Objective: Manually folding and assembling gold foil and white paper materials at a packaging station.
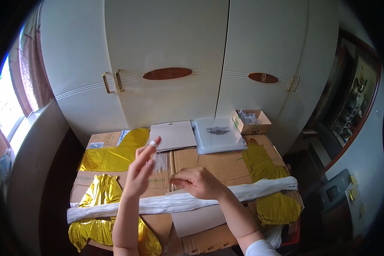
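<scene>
My left hand (140,173) is raised above the table with its index finger pointing up. White string (153,145) is looped round that finger near the tip, and the thumb is bent close to it. To its right, my right hand (198,182) is closed in a pinch, fingertips toward the left hand. Whatever lies between those fingertips is too fine to make out. Below both hands, a long bundle of white string (166,205) stretches across the whole table, passing under my right forearm.
Flattened cardboard (209,164) covers the table. Gold foil balloons lie at left (102,160) and right (277,209). At the back are grey-white card sheets (173,134), a stack of clear plastic bags (219,138) and a small box of plastic pieces (252,126). White cabinets (166,38) stand behind.
</scene>
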{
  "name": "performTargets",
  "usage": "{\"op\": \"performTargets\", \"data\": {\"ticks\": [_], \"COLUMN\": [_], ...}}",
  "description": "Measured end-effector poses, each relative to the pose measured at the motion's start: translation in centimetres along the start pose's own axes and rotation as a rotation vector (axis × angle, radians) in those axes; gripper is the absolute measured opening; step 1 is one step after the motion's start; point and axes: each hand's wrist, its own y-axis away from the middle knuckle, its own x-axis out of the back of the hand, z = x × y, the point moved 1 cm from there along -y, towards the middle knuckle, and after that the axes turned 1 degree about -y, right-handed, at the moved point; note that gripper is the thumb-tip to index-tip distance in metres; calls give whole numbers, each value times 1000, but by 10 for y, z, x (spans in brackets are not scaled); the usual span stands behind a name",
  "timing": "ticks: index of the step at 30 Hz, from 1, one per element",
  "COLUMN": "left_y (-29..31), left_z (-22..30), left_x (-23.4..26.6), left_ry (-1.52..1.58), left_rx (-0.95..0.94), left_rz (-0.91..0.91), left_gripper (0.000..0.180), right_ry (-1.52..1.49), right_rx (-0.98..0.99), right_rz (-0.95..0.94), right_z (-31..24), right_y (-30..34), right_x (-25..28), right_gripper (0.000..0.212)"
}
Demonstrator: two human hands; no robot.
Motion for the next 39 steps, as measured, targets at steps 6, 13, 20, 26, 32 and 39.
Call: {"op": "performTargets", "data": {"ticks": [6,13,20,26,32,39], "left_y": [9,-2,4,7,3,4], "left_z": [-7,6,15,-2,14,9], "left_x": [10,1,-3,12,-8,-4], "left_ry": [700,-469,460,286,-104,448], "left_rx": [137,-239,-39,-13,-101,-10], "left_rz": [-356,-94,-177,-433,-49,-342], "left_gripper": [20,14,15,18,17,16], "right_ry": [-103,-164,-38,-153,-113,12], "right_rx": [-81,-71,-152,-143,33,-146], "right_rz": [124,57,93,176,58,111], "right_z": [0,-13,1,-11,-8,3], "right_y": [2,1,1,0,-1,-1], "right_x": [7,-5,-5,3,-1,-1], "right_gripper": [14,11,12,12,11,13]}}
